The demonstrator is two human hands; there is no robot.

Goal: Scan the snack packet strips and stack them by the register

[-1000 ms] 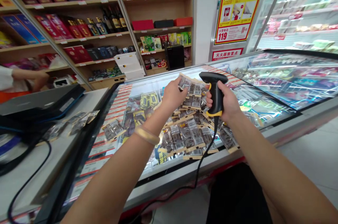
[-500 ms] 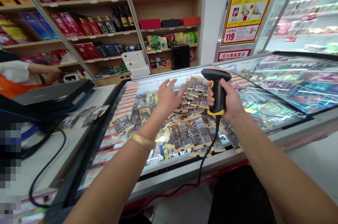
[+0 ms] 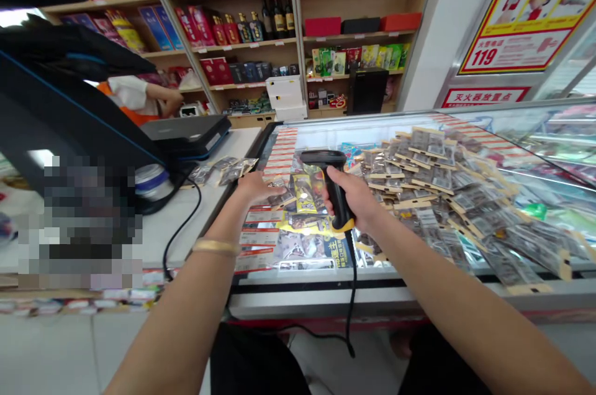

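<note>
My right hand [image 3: 354, 196] grips a black and yellow handheld barcode scanner [image 3: 339, 193] by its handle, head upward, its cord hanging down. At the left of the glass counter, my left hand [image 3: 254, 189] is low, its thumb stretched across a small clear packet with a tan header card [image 3: 282, 195]. The other left fingers are partly hidden. Just beyond that hand, a few similar packets [image 3: 235, 169] lie on the white counter. To the right of the scanner spreads a large heap of carded packets [image 3: 428, 181]. Yellow packets [image 3: 305, 193] show between my hands.
The glass-topped display counter [image 3: 298, 302] runs across in front of me. A black checkout terminal [image 3: 84, 115] stands at the left, with a loose cable [image 3: 184, 221]. Behind, shelves [image 3: 242, 47] hold boxes and bottles. A person's arm [image 3: 161, 97] shows at the back left.
The view has swung left. My left hand has moved from above the heap to the single packet at the left. My right hand has carried the scanner left, off the heap.
</note>
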